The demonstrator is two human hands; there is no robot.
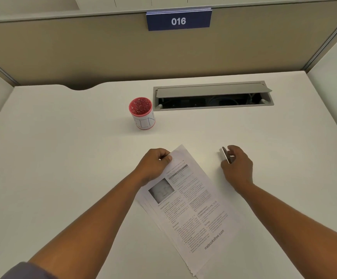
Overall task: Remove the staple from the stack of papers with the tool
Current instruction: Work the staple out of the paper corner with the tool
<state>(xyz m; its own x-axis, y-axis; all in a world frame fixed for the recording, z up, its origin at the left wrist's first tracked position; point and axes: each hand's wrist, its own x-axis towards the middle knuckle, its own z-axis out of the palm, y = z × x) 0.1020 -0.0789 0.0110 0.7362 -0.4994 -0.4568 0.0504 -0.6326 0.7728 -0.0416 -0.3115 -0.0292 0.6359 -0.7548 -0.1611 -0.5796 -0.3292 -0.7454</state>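
Note:
A stack of printed papers [191,208] lies tilted on the white desk, its top corner pointing away from me. My left hand [155,165] rests on the stack's upper left corner, thumb pressing the top sheet. The staple is too small to make out. To the right of the stack, my right hand [237,165] is closed around a small silvery tool [225,155], held between thumb and fingers just above the desk.
A red cup [142,113] with a white label stands behind the papers. A grey cable hatch [214,95] with its lid raised is set into the desk at the back. Beige partition walls with a blue "016" sign [178,21] enclose the desk.

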